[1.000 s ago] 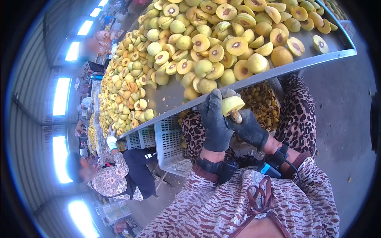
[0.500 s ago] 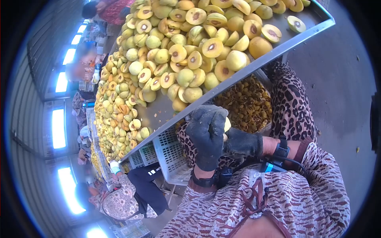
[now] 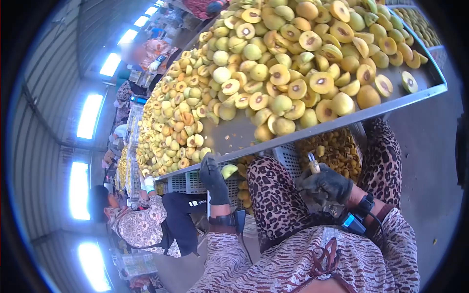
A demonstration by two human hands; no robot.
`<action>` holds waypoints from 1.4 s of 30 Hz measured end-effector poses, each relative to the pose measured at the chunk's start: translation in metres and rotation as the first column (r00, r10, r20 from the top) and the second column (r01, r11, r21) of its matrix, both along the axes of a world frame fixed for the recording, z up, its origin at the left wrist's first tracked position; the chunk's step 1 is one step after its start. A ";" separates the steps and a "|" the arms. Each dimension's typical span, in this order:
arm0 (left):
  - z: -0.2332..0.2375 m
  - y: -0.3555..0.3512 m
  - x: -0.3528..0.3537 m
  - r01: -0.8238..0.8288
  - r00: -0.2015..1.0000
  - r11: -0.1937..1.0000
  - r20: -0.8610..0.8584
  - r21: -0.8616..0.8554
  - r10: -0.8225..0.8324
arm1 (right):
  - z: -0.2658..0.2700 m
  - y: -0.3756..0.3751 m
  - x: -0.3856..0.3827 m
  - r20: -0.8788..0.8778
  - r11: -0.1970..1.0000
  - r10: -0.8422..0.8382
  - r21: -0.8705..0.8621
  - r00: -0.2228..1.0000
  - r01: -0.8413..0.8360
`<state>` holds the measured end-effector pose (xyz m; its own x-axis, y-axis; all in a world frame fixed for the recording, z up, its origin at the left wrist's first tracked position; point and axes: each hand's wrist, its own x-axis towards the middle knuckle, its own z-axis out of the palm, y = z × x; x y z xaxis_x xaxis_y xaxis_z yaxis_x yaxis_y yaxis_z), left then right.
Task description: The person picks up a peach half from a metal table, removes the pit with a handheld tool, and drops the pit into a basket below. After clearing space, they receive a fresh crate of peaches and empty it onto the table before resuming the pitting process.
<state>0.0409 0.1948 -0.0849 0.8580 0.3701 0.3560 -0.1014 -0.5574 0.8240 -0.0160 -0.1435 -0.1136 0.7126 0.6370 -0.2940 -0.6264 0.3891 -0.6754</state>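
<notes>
Well, the small tool [image 3: 312, 163] is up in the right hand [image 3: 325, 184], over the person's lap, its pale handle rising out of the dark glove and its metal tip pointing toward the tray [image 3: 317, 128]. That hand is curled shut around the handle. Just beside the left hand [image 3: 213, 180] there is a yellow-green fruit piece [image 3: 228, 170], below the tray's near edge. The left hand, gloved the same way, is raised at that edge with its fingers close together; from here I can't tell whether they pinch anything, though the fruit piece may be touching the side of the glove.

Under the right hand and a little beyond it, between the knees, a container [image 3: 360, 135] holds a heap of small, dark-centred fruit pieces. The leopard-print trousers [image 3: 273, 190] come up on both sides of it, and a grey slotted crate wall [image 3: 288, 158] shows between the near knee and the heap. Across the metal tray lies a deep spread of yellow fruit halves [image 3: 281, 75], many cut side up with brown centres, some round side up. A patch of bare metal shows near the left hand. Farther off to the left, a co-worker [image 3: 146, 224] in a flowered top sits at the same tray, with a pale-gloved hand [image 3: 148, 183] at its edge.
</notes>
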 end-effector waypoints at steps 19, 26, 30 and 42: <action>0.043 -0.103 0.091 0.313 0.894 0.732 -0.072 -0.605 -0.442 | 0.001 0.004 0.024 0.185 0.916 -0.043 -0.384 0.982 0.113; 0.035 -0.161 0.006 0.440 0.753 0.603 -0.093 -0.666 -0.652 | 0.014 0.033 0.017 0.454 0.861 -0.331 -0.212 0.827 0.461; 0.034 -0.179 -0.012 0.455 0.698 0.407 0.033 -0.792 -0.715 | 0.001 0.026 0.019 0.472 0.817 -0.357 -0.260 0.806 0.515; 0.042 -0.218 -0.020 0.497 0.862 0.864 -0.070 -0.079 -0.502 | 0.007 0.022 0.015 0.437 0.834 -0.419 -0.162 0.796 0.528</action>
